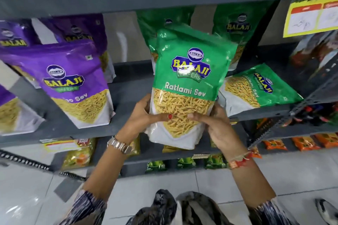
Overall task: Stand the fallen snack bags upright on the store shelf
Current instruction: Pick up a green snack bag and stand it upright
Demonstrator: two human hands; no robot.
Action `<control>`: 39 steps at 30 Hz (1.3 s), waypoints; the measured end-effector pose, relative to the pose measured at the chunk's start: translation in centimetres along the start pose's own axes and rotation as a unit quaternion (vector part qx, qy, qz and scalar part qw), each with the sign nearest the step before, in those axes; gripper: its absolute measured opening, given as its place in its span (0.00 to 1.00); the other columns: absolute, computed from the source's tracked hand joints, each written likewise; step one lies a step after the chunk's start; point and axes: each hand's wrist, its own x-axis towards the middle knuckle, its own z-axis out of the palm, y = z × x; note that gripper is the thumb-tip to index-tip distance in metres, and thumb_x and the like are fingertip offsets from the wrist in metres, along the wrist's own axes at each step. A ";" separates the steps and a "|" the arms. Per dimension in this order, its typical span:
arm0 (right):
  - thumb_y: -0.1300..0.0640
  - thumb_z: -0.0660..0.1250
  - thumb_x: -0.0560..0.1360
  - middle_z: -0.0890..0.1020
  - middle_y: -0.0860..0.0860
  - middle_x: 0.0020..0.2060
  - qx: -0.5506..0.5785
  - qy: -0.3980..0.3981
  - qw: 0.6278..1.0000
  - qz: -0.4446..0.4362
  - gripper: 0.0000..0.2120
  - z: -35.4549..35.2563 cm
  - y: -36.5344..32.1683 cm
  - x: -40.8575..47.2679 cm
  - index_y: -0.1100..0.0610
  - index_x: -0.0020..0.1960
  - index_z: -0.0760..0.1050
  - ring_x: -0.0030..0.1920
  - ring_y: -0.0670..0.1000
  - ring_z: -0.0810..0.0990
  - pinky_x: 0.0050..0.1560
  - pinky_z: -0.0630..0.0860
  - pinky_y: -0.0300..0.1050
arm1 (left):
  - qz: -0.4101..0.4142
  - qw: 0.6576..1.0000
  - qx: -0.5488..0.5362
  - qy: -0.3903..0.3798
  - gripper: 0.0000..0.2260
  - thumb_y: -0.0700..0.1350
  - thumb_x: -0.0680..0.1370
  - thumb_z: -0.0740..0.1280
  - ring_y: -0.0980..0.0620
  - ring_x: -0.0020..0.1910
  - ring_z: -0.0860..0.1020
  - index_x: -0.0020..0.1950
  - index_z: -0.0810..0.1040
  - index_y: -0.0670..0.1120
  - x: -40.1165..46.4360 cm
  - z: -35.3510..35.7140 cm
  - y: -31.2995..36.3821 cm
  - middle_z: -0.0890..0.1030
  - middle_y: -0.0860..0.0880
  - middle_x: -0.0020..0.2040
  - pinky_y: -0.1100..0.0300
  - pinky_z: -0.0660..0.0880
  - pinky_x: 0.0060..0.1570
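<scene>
Both hands hold a green Ratlami Sev bag [186,86] upright in front of the grey shelf [128,89]. My left hand [144,115] grips its lower left side with the thumb across the front. My right hand [214,124] clasps the lower right corner. A second green bag [256,87] lies fallen on its side on the shelf, right of the held one. Two more green bags [236,23] stand behind at the back.
Purple Balaji bags [73,82] stand on the same shelf to the left. A yellow price sign [314,11] hangs at the upper right. Lower shelves carry small yellow, green and orange packets [274,144]. White floor tiles lie below.
</scene>
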 end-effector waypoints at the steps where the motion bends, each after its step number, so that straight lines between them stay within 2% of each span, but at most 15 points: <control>1: 0.68 0.80 0.52 0.87 0.49 0.45 -0.011 -0.016 1.000 -0.005 0.29 -0.3 -0.5 -0.1 0.52 0.50 0.79 0.49 0.48 0.85 0.45 0.81 0.38 | 0.013 1.000 -0.006 -0.009 0.24 0.41 0.58 0.78 0.55 0.47 0.83 0.50 0.76 0.50 -0.8 0.0 0.3 0.86 0.55 0.46 0.62 0.79 0.44; 7: 0.65 0.82 0.50 0.86 0.52 0.50 -0.077 -0.043 0.996 0.005 0.32 -0.8 -1.4 0.7 0.50 0.51 0.78 0.54 0.54 0.84 0.49 0.82 0.47 | 0.040 0.999 0.023 -0.006 0.23 0.38 0.60 0.78 0.56 0.48 0.83 0.50 0.77 0.51 -1.7 0.1 -0.2 0.85 0.58 0.46 0.66 0.78 0.43; 10: 0.63 0.81 0.50 0.87 0.50 0.48 -0.106 -0.034 0.994 0.001 0.33 -1.0 -0.5 2.8 0.52 0.53 0.76 0.54 0.53 0.84 0.48 0.82 0.44 | 0.030 0.998 0.040 0.032 0.23 0.34 0.60 0.77 0.59 0.46 0.83 0.48 0.75 0.50 0.1 0.0 -1.1 0.84 0.56 0.44 0.66 0.79 0.40; 12: 0.67 0.80 0.53 0.86 0.48 0.48 -0.128 -0.036 0.991 -0.013 0.32 -0.7 0.1 4.5 0.52 0.54 0.75 0.54 0.51 0.83 0.49 0.82 0.43 | 0.030 0.996 0.057 0.054 0.23 0.32 0.60 0.77 0.62 0.45 0.82 0.48 0.74 0.51 1.5 -0.5 -1.4 0.82 0.55 0.47 0.66 0.79 0.42; 14: 0.71 0.79 0.56 0.86 0.47 0.48 -0.153 -0.043 0.987 -0.025 0.31 -0.4 0.4 6.1 0.49 0.53 0.75 0.54 0.49 0.83 0.51 0.81 0.43 | 0.025 0.996 0.058 0.069 0.24 0.33 0.60 0.77 0.59 0.48 0.82 0.50 0.74 0.50 2.7 -1.1 -1.8 0.82 0.53 0.49 0.60 0.80 0.48; 17: 0.66 0.80 0.56 0.86 0.44 0.49 -0.172 -0.058 0.983 -0.034 0.30 0.0 0.3 8.0 0.45 0.52 0.77 0.55 0.46 0.83 0.51 0.80 0.40 | 0.028 0.994 0.055 0.086 0.26 0.33 0.59 0.78 0.50 0.52 0.81 0.51 0.74 0.48 4.3 -2.1 -2.1 0.82 0.49 0.51 0.49 0.78 0.54; 20: 0.61 0.81 0.55 0.85 0.47 0.52 -0.181 -0.062 0.981 -0.042 0.31 0.0 0.7 9.2 0.43 0.53 0.77 0.58 0.49 0.82 0.57 0.80 0.48 | 0.028 0.994 0.063 0.084 0.26 0.31 0.59 0.78 0.55 0.50 0.81 0.50 0.74 0.50 5.6 -2.3 -2.4 0.82 0.51 0.50 0.46 0.77 0.56; 23: 0.66 0.80 0.59 0.83 0.50 0.56 -0.179 -0.068 0.981 -0.027 0.31 -0.5 1.9 9.8 0.45 0.56 0.75 0.59 0.50 0.81 0.60 0.78 0.53 | 0.012 0.994 0.062 0.084 0.26 0.30 0.60 0.77 0.53 0.51 0.80 0.51 0.73 0.49 6.1 -2.3 -3.2 0.81 0.49 0.52 0.41 0.75 0.59; 25: 0.67 0.79 0.61 0.82 0.48 0.56 -0.188 -0.068 0.980 -0.020 0.32 -0.6 2.1 9.9 0.45 0.58 0.72 0.59 0.49 0.80 0.60 0.79 0.50 | 0.006 0.995 0.050 0.083 0.28 0.31 0.60 0.77 0.50 0.54 0.79 0.54 0.71 0.48 6.1 -2.3 -3.4 0.80 0.48 0.54 0.39 0.74 0.60; 28: 0.67 0.78 0.63 0.78 0.44 0.58 -0.216 -0.046 0.975 -0.036 0.36 -0.5 1.5 9.3 0.46 0.63 0.66 0.61 0.45 0.77 0.56 0.78 0.35 | 0.042 0.993 0.002 0.115 0.40 0.39 0.58 0.79 0.47 0.64 0.73 0.66 0.63 0.45 5.4 -1.4 -3.2 0.73 0.44 0.65 0.42 0.71 0.65; 30: 0.68 0.76 0.65 0.75 0.48 0.63 -0.197 0.007 0.978 -0.072 0.37 -1.0 0.9 7.7 0.49 0.67 0.64 0.62 0.41 0.74 0.58 0.75 0.32 | 0.121 0.967 0.010 0.225 0.47 0.49 0.59 0.78 0.49 0.70 0.67 0.71 0.58 0.44 4.4 0.2 -3.0 0.66 0.44 0.72 0.50 0.67 0.68; 31: 0.68 0.76 0.66 0.75 0.51 0.64 -0.181 0.054 0.977 -0.098 0.35 -1.4 0.6 6.6 0.50 0.67 0.66 0.61 0.42 0.75 0.58 0.75 0.32 | 0.171 0.940 0.034 0.293 0.45 0.52 0.62 0.76 0.49 0.71 0.66 0.72 0.58 0.42 3.8 1.4 -2.9 0.65 0.44 0.72 0.52 0.65 0.69; 34: 0.66 0.74 0.68 0.79 0.56 0.55 -0.095 0.236 0.950 -0.181 0.23 -3.3 -0.3 3.1 0.49 0.58 0.73 0.52 0.45 0.81 0.49 0.80 0.39 | 0.334 0.842 0.109 0.410 0.27 0.50 0.70 0.71 0.48 0.65 0.69 0.64 0.67 0.41 3.2 4.9 -1.8 0.69 0.43 0.63 0.56 0.68 0.63; 36: 0.66 0.74 0.67 0.80 0.52 0.47 -0.039 0.364 0.913 -0.181 0.20 -5.0 -0.7 1.9 0.50 0.54 0.75 0.47 0.46 0.81 0.44 0.79 0.43 | 0.411 0.807 0.171 0.388 0.17 0.48 0.74 0.67 0.55 0.59 0.69 0.60 0.70 0.43 3.9 7.9 -0.7 0.71 0.47 0.56 0.65 0.65 0.61; 39: 0.67 0.75 0.66 0.73 0.51 0.42 0.042 0.468 0.878 -0.095 0.22 -8.0 -0.9 1.8 0.56 0.53 0.69 0.42 0.51 0.75 0.43 0.73 0.47 | 0.440 0.833 0.225 0.249 0.15 0.49 0.76 0.63 0.58 0.58 0.68 0.61 0.70 0.45 5.7 12.8 0.6 0.72 0.49 0.56 0.71 0.63 0.61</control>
